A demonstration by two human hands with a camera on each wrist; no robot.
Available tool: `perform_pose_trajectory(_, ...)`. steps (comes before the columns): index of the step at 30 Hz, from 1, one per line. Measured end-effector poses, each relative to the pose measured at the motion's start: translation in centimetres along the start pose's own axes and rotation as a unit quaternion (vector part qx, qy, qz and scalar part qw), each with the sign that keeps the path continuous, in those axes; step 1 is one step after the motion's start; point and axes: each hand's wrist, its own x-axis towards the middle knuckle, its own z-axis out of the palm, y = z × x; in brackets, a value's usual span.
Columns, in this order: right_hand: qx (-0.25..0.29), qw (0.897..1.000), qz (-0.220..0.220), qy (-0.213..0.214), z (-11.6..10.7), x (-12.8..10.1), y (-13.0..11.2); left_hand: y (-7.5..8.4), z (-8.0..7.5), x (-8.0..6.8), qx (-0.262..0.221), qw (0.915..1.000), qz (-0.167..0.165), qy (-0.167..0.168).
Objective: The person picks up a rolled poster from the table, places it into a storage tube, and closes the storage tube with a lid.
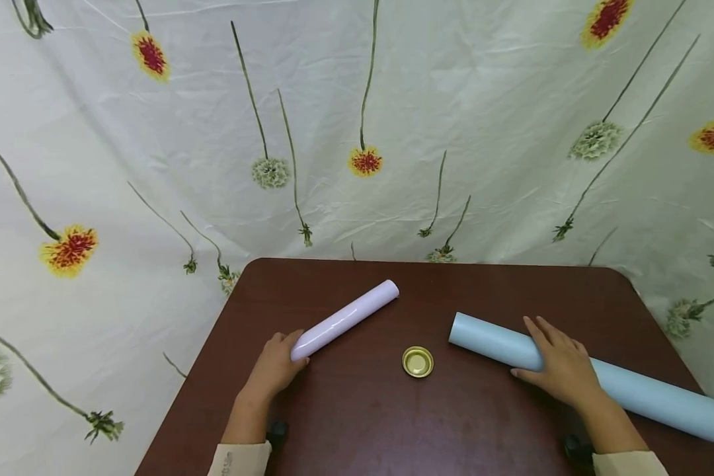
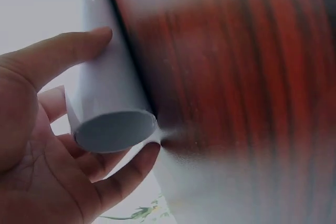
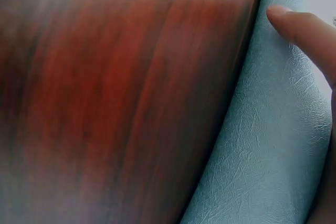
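A glossy pale lavender roll (image 1: 346, 318) slants across the left half of the table. At its near end, my left hand (image 1: 276, 363) holds it between thumb and fingers; the left wrist view shows the roll's hollow end (image 2: 115, 131) beside the palm. On the right lies a longer, thicker light blue roll (image 1: 648, 390), whose surface looks creased and textured in the right wrist view. My right hand (image 1: 562, 367) rests across it with fingers spread, and its thumb (image 3: 296, 22) touches the surface. Between the rolls sits a small round gold dish or lid (image 1: 418, 361).
The dark brown table (image 1: 363, 423) has rounded far corners. A white cloth (image 1: 500, 119) printed with flowers hangs behind it and at the sides. The blue roll's near end reaches the table's right edge.
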Motion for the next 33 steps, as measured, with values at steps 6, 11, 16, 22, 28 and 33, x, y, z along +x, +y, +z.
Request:
perform_pose_trajectory(6, -0.010, 1.000, -0.002, -0.006, 0.0, -0.1, 0.0, -0.3, 0.0, 0.1, -0.032, 0.9995, -0.007, -0.001)
perform_pose_trajectory(11, -0.004, 1.000, -0.018, 0.003, -0.1, -0.1, 0.1, -0.3, 0.0, -0.1, -0.085, 0.9960, -0.026, 0.010)
perform_pose_trajectory(16, 0.003, 1.000, -0.023, 0.011, -0.2, -0.2, 0.2, 0.1, -0.3, -0.1, -0.121, 0.9917, -0.031, 0.029)
perform_pose_trajectory(22, 0.003, 1.000, -0.022, 0.007, -0.4, -0.3, 0.2, 0.5, -0.4, 0.0, -0.174, 0.9809, -0.060, 0.062)
perform_pose_trajectory(28, 0.008, 1.000, -0.024, 0.011, -0.4, -0.3, 0.0, 0.8, -0.6, 0.1, -0.236, 0.9631, -0.099, 0.084)
perform_pose_trajectory(33, 0.015, 1.000, -0.024, 0.013, -0.3, -0.4, 0.1, 1.0, -1.0, 0.1, -0.280, 0.9496, -0.113, 0.083)
